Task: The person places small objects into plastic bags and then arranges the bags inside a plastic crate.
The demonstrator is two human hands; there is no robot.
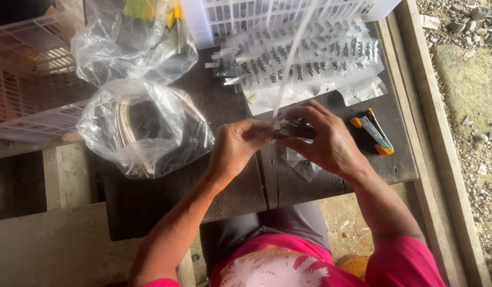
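Note:
My left hand [236, 148] and my right hand [325, 141] meet over the middle of a dark wooden table [150, 202]. Between them they pinch a small clear packet [294, 127] holding dark little pieces. A long white strip [291, 58] rises from the packet toward the far edge. Both hands have fingers closed on the packet; which hand grips the strip is hidden by the fingers. Another small clear packet [303, 166] lies on the table under my right hand.
A yellow and grey stapler [374, 132] lies right of my right hand. Several filled packets [309, 56] are stacked at the back. Two clear plastic bags [142, 127] [131, 45] sit at left, white plastic crates [28, 79] [288, 13] behind. Gravel ground [469, 79] lies right.

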